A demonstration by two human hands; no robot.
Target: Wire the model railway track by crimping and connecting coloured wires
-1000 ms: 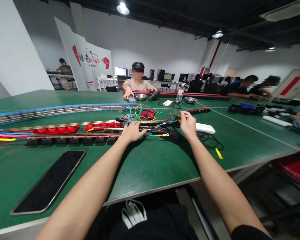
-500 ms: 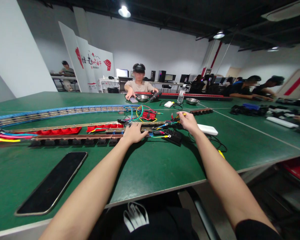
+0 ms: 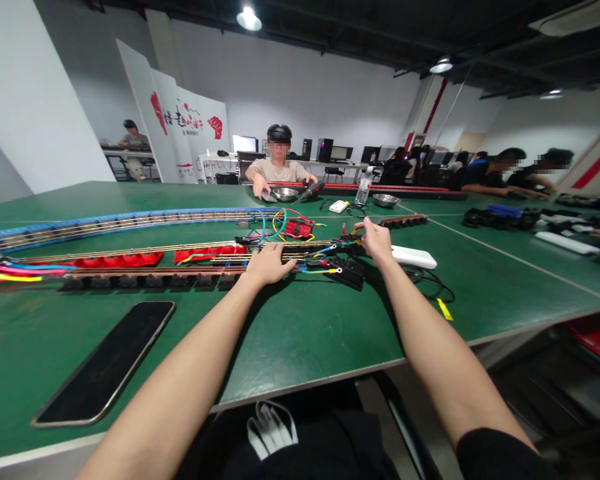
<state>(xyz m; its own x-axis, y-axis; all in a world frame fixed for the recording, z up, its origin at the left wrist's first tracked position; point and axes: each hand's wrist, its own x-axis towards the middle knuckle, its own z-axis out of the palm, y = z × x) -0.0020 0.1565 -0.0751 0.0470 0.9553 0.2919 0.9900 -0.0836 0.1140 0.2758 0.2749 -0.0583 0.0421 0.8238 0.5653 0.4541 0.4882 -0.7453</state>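
Observation:
My left hand [image 3: 270, 265] rests with its fingers spread on a long rail assembly [image 3: 205, 268] of copper-coloured strips with black and red holders. At the right end of the assembly my right hand [image 3: 375, 239] is closed, its fingers pinched near the wires; what it holds is too small to make out. Between the hands, coloured wires with ring terminals run to a black block [image 3: 349, 273]. A red holder [image 3: 299, 229] with looping wires sits behind them. Along the back left curves a blue rail [image 3: 105, 223].
A phone [image 3: 107, 363] lies at the front left. To the right are a white box [image 3: 414, 257], black cable and a yellow tag [image 3: 445, 309]. Across the table, a person sits by a metal bowl [image 3: 285, 194], a drill [image 3: 311, 192] and a bottle [image 3: 364, 187].
My right hand has shifted slightly, with its wrist a little further left. My left hand has stayed in place. The hand of the person opposite has tilted the phone-like object it touches.

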